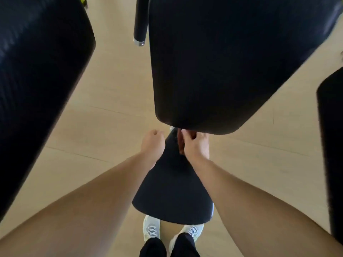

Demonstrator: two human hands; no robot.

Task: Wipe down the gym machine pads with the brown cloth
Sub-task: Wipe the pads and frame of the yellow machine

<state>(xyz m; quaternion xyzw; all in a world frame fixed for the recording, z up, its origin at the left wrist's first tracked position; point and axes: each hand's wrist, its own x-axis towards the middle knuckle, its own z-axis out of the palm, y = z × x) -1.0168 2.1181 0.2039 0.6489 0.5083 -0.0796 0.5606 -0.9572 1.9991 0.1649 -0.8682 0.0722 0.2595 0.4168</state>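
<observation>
A large black back pad (pixel 213 62) hangs in the upper middle, and a black seat pad (pixel 172 191) widens toward me below it. Where the two pads meet, my right hand (pixel 195 145) grips a bunched brown cloth (pixel 180 143) against the seat's narrow end. Only a dark reddish strip of the cloth shows beside the fingers. My left hand (pixel 153 145) sits at the seat's left edge with its fingers curled under, and I see nothing in it.
A black side pad (pixel 37 80) fills the left and another black pad (pixel 332 145) stands at the right edge. A black handle with a chrome end (pixel 140 30) hangs at top centre. Light wood floor lies below, with my white shoes (pixel 152 229) under the seat.
</observation>
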